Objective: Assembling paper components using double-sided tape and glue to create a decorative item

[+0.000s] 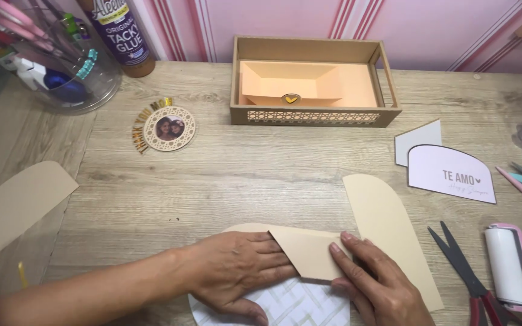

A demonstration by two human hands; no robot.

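Observation:
A beige paper envelope piece (pixel 388 223) lies at the near edge of the wooden table, with one flap (pixel 306 250) folded inward over a white patterned liner (pixel 300 305). My left hand (pixel 237 271) lies flat on the liner, its fingers against the folded flap. My right hand (pixel 379 287) presses its fingertips onto the flap's right corner. Another rounded flap stretches up and to the right.
A cardboard box (pixel 315 116) with a peach envelope inside stands at the back. A round photo tag (pixel 168 128), a glue bottle (pixel 123 36) and a clear tool jar (pixel 55 60) sit back left. Cards (pixel 451 175), scissors (pixel 463 268) and a pink roller (pixel 515 265) lie right. A beige sheet (pixel 19 199) lies left.

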